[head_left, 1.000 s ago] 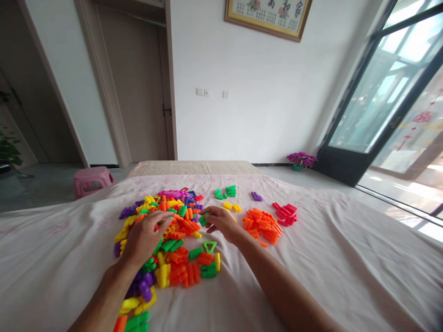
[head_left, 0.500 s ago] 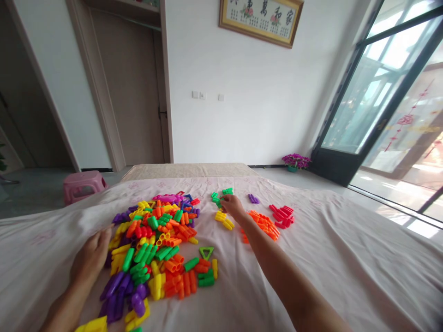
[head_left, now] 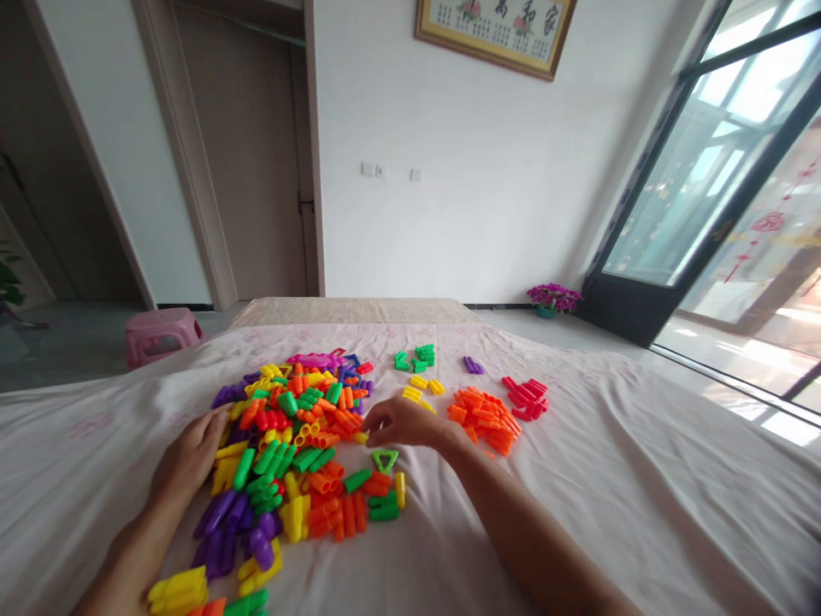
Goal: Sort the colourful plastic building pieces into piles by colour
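A mixed heap of plastic building blocks [head_left: 275,458], tube-shaped and in several colours, lies on the cloth before me. My left hand [head_left: 191,452] rests along the heap's left side, fingers stretched out beside yellow blocks. My right hand [head_left: 404,421] hovers at the right edge, thumb and fingers bent but apart. Its fingertips are close to a yellow block [head_left: 360,437]; whether they touch it I cannot tell. Just below that hand lies a green triangle piece [head_left: 385,461].
Sorted blocks lie beyond and right of the heap: green blocks [head_left: 423,356], yellow blocks [head_left: 418,382], purple blocks [head_left: 473,365], orange blocks [head_left: 484,415] and red blocks [head_left: 526,397]. A pale cloth [head_left: 609,479] covers the surface. A pink stool [head_left: 163,335] stands at the left.
My right hand has left the green group and come back leftward to the heap; another green block now lies there. My left hand has shifted slightly forward and right along the heap.
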A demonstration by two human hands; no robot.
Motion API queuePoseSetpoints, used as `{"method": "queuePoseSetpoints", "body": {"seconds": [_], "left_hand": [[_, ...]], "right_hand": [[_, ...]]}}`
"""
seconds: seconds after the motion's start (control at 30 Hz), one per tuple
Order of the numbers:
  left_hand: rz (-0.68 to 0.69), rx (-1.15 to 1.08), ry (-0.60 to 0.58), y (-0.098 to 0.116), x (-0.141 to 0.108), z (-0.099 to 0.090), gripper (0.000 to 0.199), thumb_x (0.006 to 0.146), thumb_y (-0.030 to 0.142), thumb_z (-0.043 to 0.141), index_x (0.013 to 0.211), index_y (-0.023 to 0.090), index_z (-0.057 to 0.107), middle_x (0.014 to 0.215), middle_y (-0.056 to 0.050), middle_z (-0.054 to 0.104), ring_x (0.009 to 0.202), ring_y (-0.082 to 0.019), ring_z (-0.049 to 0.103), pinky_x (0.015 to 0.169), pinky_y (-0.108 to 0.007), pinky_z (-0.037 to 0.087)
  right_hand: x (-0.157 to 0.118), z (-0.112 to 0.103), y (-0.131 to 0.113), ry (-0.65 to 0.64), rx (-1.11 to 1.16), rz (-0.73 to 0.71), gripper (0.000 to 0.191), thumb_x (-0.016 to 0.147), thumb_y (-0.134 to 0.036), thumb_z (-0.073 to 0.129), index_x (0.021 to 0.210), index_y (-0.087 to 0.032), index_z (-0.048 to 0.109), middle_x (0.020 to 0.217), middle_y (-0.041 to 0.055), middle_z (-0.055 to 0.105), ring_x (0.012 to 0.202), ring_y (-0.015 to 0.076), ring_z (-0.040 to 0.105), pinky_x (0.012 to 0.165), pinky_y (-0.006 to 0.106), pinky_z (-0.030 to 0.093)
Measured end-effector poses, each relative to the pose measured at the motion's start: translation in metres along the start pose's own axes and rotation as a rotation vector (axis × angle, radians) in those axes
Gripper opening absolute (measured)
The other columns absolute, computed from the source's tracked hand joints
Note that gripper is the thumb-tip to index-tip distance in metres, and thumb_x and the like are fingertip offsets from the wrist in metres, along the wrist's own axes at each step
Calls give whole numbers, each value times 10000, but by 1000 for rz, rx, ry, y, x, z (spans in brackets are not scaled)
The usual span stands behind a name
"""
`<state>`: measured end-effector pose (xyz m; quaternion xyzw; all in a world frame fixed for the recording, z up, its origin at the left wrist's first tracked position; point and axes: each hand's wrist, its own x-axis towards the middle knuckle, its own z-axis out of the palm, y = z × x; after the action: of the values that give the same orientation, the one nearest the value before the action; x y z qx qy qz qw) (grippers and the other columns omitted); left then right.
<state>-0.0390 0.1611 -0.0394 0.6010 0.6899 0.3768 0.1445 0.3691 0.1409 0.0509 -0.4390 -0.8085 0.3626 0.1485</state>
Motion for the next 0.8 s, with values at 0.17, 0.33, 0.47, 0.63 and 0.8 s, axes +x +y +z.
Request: {"method": "queuePoseSetpoints", "body": {"seconds": [0.17,0.33,0.47,0.63,0.8], "left_hand": [[12,8,-15,-1,1,1,585,949,525,317,1300,175,627,1368,-127,636,1292,-302,555,1126,-427,386],[-15,7,-18,2,1,-1,620,948,562,286,1301,180,624,1378,-122,626,1307,-287,543,1135,-405,369],[-35,16,-34,3,1,-2,626,941,576,285,1311,195,617,1390,-108,620,1312,-280,541,1133,-398,368],[-27,14,-16,5,0,-2,600,938,564,303,1286,203,632,1367,-95,639,1299,-268,555,1128,-381,376],[-14,12,0,8,-1,-3,575,950,524,316,1274,178,643,1351,-125,648,1287,-293,566,1115,-418,397]], "right_hand": [[-8,25,-32,-219,-335,-123,387,725,-426,787,1082,-278,767,1005,0,748,869,160,663,682,187,427],[-5,26,-18,-60,-181,-100,229,834,-373,691,993,-231,774,863,-18,738,731,111,632,633,171,410],[5,6,15,186,96,92,181,840,-319,632,873,-173,733,654,-17,668,576,99,608,531,168,422],[23,-39,48,551,239,288,151,810,-227,588,700,-142,648,555,-6,610,516,111,589,517,189,464],[31,-81,53,694,238,288,184,764,-187,626,919,-134,709,709,20,683,665,136,639,592,198,492]]}}
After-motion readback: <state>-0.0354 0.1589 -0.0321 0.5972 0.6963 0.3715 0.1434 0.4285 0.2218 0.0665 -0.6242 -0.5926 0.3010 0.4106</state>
